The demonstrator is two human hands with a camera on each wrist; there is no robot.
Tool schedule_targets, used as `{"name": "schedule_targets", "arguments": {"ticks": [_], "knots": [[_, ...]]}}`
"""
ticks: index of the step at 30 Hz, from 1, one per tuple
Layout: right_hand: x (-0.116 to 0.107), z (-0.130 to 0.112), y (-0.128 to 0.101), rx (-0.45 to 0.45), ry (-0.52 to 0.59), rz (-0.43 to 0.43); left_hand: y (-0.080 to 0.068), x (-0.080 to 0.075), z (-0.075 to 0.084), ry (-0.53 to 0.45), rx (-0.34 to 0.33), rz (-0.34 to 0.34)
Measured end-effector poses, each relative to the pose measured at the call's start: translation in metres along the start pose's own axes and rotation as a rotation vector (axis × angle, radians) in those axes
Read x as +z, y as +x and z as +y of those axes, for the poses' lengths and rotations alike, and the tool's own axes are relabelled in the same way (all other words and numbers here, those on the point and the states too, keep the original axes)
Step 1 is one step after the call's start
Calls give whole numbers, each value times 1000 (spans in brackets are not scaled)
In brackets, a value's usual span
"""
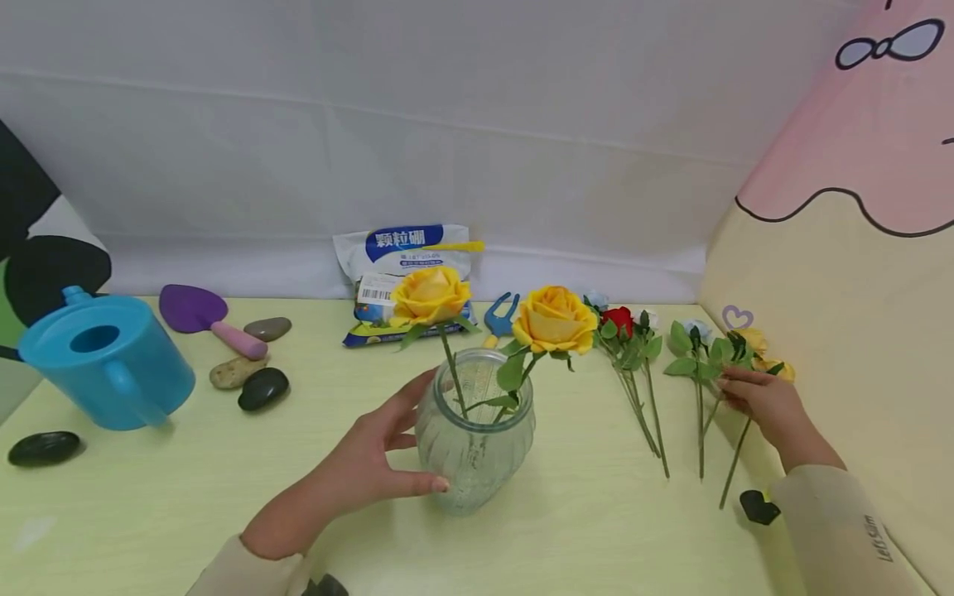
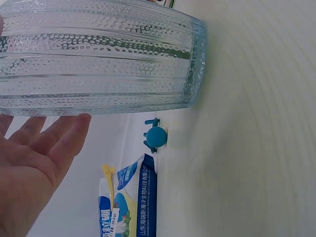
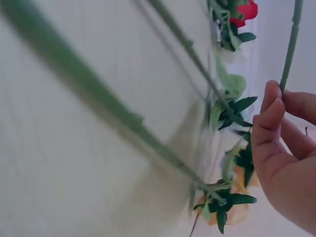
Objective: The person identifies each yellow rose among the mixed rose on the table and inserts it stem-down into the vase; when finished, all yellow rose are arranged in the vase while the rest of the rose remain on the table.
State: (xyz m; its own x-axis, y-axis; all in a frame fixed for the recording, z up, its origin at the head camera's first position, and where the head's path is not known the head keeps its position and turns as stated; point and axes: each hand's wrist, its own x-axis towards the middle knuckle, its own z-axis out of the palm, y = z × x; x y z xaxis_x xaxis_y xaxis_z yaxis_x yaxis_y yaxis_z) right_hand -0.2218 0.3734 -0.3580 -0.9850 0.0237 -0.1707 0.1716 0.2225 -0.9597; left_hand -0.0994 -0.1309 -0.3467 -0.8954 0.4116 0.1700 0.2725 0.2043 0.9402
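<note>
My left hand (image 1: 365, 455) grips a ribbed clear glass vase (image 1: 477, 463) from its left side, thumb in front and fingers behind. Two yellow roses, one on the left (image 1: 431, 296) and one on the right (image 1: 555, 320), stand in the vase and lean apart. In the left wrist view, fingertips (image 2: 81, 123) touch the textured glass. At the far right, my right hand (image 1: 768, 410) pinches a green flower stem (image 3: 290, 49) between thumb and fingers; which bloom it bears is hard to tell. Beside it are a pale blue flower (image 1: 696, 329) and yellow roses (image 1: 775, 368).
A red rose (image 1: 619, 320) lies with other stems right of the vase. Behind stand printed bags (image 1: 406, 257) and a small blue fork tool (image 1: 501, 314). At left are a blue watering can (image 1: 142, 364), a purple trowel (image 1: 192, 309) and several stones (image 1: 263, 389).
</note>
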Motion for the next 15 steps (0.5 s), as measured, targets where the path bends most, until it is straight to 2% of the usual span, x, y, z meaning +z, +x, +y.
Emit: {"name": "schedule_targets", "arguments": {"ticks": [4,7,13,15], "knots": [[7,-11,-4,-37,104,30,0,0,0,2,-11,1],[17,-20,-8,-66,133,38,0,0,1,10,-17,2],[51,-43,-19,-118,148,31,0,0,1,8,-5,1],[64,-52,-23,-152,197,25,0,0,1,7,4,-1]]}}
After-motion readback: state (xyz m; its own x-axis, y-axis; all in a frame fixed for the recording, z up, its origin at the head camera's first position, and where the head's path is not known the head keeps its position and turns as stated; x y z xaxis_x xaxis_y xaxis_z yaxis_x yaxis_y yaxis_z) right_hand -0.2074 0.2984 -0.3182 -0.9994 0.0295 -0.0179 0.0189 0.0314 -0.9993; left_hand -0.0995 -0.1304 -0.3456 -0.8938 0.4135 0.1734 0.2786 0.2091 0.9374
